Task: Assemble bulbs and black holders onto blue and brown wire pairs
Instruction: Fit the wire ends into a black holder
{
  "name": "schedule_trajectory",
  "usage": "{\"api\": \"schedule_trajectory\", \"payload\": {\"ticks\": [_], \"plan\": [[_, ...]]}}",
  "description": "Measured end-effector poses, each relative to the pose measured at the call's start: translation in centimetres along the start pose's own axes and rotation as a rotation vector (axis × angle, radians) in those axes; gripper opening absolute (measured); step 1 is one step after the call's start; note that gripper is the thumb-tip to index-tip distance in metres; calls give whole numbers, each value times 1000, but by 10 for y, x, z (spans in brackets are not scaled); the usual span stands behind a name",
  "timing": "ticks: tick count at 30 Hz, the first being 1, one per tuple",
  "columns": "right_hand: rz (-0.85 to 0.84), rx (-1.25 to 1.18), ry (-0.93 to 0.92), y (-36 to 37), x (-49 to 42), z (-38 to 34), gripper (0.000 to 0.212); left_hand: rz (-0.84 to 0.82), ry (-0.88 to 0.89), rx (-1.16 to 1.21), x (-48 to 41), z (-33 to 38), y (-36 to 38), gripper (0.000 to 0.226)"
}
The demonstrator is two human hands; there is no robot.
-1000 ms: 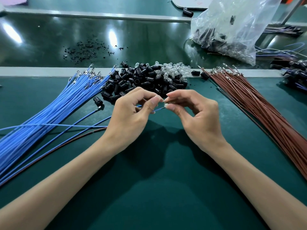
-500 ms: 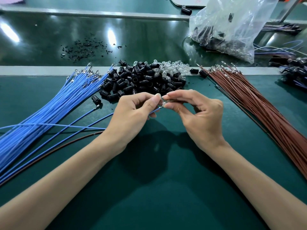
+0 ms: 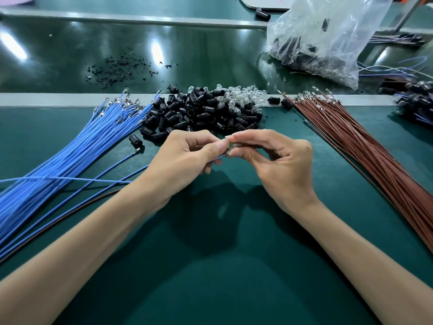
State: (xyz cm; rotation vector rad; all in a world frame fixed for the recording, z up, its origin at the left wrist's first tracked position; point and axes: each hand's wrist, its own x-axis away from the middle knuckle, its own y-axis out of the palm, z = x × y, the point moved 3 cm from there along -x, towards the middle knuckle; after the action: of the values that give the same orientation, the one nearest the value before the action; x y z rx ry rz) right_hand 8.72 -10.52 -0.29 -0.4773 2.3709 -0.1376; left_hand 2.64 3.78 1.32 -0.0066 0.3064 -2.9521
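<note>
A dark green mat covers the counter (image 3: 210,266), and above its middle both hands are raised with their fingertips meeting. The grip of the left hand (image 3: 185,160) is closed: a thin blue wire (image 3: 219,157) is pinched between thumb and forefinger, its tip pointing right. The grip of the right hand (image 3: 281,167) is closed too, on a small clear bulb (image 3: 230,146) that is held against the wire's tip; how the two join cannot be told.

A fanned bundle of blue wires (image 3: 70,156) is laid at the left, with a single brown wire (image 3: 70,214) beside its near edge. A bundle of brown wires (image 3: 365,146) is spread at the right. Between them, just beyond the hands, black holders (image 3: 199,113) are heaped, with clear bulbs (image 3: 243,96) piled against the heap's far side. One holder (image 3: 136,140) lies apart, near the blue bundle.

The mat is bounded at the far side by a pale rail (image 3: 46,100). Behind it a glossy dark green surface (image 3: 187,55) is seen, on which ceiling lights are reflected and black crumbs (image 3: 117,69) are scattered. A clear plastic bag (image 3: 328,38) of parts is set at the far right, and dark parts tangled with wires (image 3: 417,102) are heaped at the right edge.
</note>
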Motion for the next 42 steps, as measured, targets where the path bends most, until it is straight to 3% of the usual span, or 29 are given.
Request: {"api": "schedule_trajectory", "payload": {"ticks": [10,16,19,23,29,36,42], "plan": [[-75,-10,46,1,0,0,24,-46,-4,-47,-2,1,-6,22],[-105,65,-44,-1,-2,-4,19,-86,-27,-70,-3,2,-8,24],[-110,68,-90,1,-3,-3,18,-100,-48,-211,-6,2,-15,24],[-53,20,-5,-1,-3,4,18,-55,-62,-392,-14,-1,-36,23],[3,-75,108,-3,-4,6,24,-427,-65,-656,-11,-1,-53,50],[-8,-87,97,-3,-4,5,26,-380,-53,-366,-11,-2,-47,45],[-42,-89,86,-1,-3,5,22,-258,27,-331,-11,-1,-46,30]]}}
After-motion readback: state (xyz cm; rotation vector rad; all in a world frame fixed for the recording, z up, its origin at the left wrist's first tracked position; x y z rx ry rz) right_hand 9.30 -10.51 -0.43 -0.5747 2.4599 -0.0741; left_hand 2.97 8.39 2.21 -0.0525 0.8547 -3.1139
